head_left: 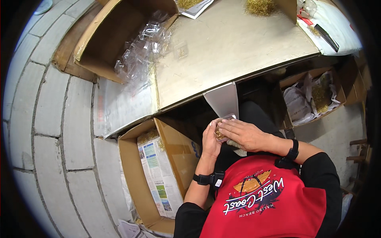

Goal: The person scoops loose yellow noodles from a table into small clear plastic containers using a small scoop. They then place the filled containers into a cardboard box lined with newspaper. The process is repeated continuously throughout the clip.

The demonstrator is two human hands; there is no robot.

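Observation:
Between my two hands, in front of my lap, is a small clear plastic box (220, 135) with thin gold-coloured metal pieces inside. My left hand (211, 142) closes around its left side, thumb along the edge. My right hand (249, 137) lies across the top and right side, fingers together and pressed against the box. The palms and my right hand's fingers hide much of it, so I cannot tell whether its lid is fastened.
On the table (230, 43), clear plastic boxes (145, 49) spill from a tipped cardboard box (105, 35). A gold-coloured pile (260, 6) lies at the back. Below the table edge stand a newspaper-lined carton (129, 166) at left and another carton (313, 117) with gold-coloured pieces at right.

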